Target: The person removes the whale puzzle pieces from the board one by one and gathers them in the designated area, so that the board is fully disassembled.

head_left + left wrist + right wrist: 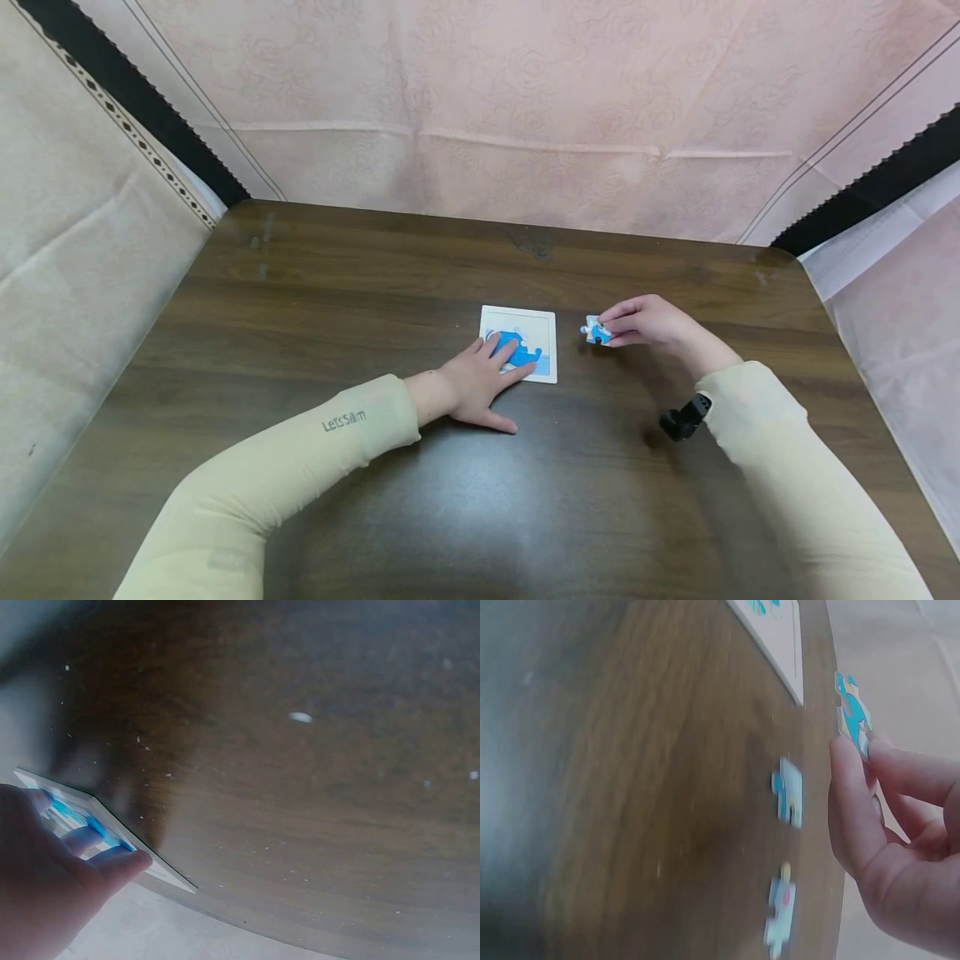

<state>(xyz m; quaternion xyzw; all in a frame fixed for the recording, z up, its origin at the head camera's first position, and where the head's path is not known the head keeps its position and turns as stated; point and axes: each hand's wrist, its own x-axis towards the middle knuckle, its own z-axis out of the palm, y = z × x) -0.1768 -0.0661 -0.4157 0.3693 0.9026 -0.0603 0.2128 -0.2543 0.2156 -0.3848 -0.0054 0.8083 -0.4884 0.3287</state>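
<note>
- Blue-and-white knobbed jigsaw piece (595, 331): I pinch it between the thumb and fingers of my right hand (648, 323).
- White-bordered rectangular board with a blue picture (543, 335): under the spread fingers of my left hand (480, 382).
- Pale, blue-edged jigsaw piece (792, 793) and pale, pink-spotted jigsaw piece (781, 909): near my right hand, on the brown wood-grain table (337, 292).

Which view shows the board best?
Head: it looks down on the board, most of its face visible past the left hand. Left wrist shows it steeply slanted, partly covered; right wrist catches only part, cut off at the top.
</note>
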